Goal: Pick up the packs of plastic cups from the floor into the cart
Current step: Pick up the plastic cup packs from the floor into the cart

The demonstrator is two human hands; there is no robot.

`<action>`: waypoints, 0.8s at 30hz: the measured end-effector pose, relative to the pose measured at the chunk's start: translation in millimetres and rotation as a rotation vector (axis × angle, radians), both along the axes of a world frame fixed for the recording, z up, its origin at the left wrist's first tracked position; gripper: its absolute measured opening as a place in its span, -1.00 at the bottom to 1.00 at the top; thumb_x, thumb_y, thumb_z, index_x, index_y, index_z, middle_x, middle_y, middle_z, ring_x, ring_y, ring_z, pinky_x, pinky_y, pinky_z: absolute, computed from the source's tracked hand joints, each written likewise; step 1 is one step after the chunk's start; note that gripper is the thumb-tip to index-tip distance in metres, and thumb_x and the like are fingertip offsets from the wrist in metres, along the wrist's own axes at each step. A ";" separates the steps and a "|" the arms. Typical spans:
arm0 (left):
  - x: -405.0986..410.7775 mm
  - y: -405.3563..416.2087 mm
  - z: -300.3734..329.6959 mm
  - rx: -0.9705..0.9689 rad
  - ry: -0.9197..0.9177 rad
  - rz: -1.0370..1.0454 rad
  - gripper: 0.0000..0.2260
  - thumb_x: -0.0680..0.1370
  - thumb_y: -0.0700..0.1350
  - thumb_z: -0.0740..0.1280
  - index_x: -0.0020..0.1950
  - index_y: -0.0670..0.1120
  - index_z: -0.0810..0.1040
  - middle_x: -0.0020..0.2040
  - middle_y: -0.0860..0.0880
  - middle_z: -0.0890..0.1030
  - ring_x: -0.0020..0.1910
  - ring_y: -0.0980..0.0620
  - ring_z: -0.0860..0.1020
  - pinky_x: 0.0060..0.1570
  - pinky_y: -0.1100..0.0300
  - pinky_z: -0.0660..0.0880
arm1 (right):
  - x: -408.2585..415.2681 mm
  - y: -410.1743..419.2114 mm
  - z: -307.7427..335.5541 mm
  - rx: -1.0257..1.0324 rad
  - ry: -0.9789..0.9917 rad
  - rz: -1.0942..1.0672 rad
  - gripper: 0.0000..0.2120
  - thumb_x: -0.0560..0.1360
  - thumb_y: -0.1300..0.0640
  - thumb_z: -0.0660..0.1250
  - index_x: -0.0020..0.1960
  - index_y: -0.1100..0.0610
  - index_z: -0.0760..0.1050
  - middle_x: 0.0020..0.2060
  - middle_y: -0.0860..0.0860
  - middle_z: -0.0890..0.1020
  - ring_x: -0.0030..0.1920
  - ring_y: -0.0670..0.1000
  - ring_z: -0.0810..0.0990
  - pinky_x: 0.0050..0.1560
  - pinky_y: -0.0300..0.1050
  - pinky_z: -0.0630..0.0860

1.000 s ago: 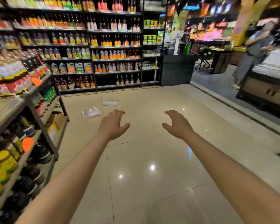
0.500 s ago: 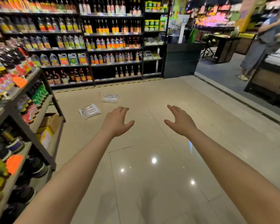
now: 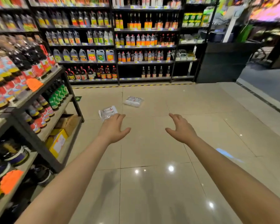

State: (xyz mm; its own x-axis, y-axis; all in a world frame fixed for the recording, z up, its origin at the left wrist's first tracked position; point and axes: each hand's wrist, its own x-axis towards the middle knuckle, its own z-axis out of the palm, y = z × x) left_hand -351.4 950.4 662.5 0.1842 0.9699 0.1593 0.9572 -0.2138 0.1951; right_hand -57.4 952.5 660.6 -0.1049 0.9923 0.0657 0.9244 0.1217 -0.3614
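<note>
Head view: empty hands reach toward cup packs on a shop floor

Both arms stretch forward over pale tiles. The left hand (image 3: 114,129) is spread and relaxed, holding nothing; its fingertips overlap the near edge of the near pack (image 3: 107,111), and whether they touch it cannot be told. The right hand (image 3: 181,129) is likewise loose and empty, well apart from either pack. The far pack (image 3: 134,101) lies flat on the floor (image 3: 152,183) just beyond. A shelf (image 3: 44,97) of bottles stands at left, cut off by the frame; a back rack (image 3: 116,46) of bottles runs behind, its labels too blurred to read.
</note>
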 end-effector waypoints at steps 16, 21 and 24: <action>-77.5 332.6 -44.1 -0.110 -0.051 0.021 -0.40 0.51 0.19 0.25 0.46 -0.05 0.27 0.41 -0.02 0.36 0.39 -0.04 0.33 0.29 0.00 0.34 | -67.6 331.0 -44.6 -0.101 0.029 0.010 -0.31 0.49 -0.10 0.28 0.52 -0.01 0.09 0.46 0.01 0.25 0.41 0.08 0.29 0.30 0.02 0.37; -113.6 436.6 -49.5 -0.162 -0.034 0.042 -0.37 0.45 0.27 0.19 0.44 -0.02 0.29 0.37 -0.02 0.40 0.35 -0.06 0.36 0.28 -0.11 0.34 | -99.9 432.7 -51.1 -0.135 0.043 0.020 -0.31 0.49 -0.08 0.29 0.53 0.00 0.09 0.45 0.02 0.27 0.40 0.08 0.30 0.31 -0.01 0.36; -124.2 486.6 -58.5 -0.197 -0.045 0.054 -0.31 0.40 0.31 0.12 0.45 -0.01 0.29 0.37 0.00 0.40 0.35 -0.05 0.36 0.26 -0.07 0.35 | -109.5 488.4 -58.7 -0.162 0.049 0.021 -0.31 0.49 -0.08 0.30 0.53 0.00 0.09 0.45 0.02 0.27 0.40 0.08 0.31 0.30 -0.01 0.37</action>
State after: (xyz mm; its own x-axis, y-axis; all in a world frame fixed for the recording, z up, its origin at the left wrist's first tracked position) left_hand -475.6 1437.1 604.0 0.1283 0.9913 -0.0278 0.9555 -0.1161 0.2713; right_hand -166.8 1440.9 601.9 -0.1259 0.9880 -0.0890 0.9032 0.0770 -0.4224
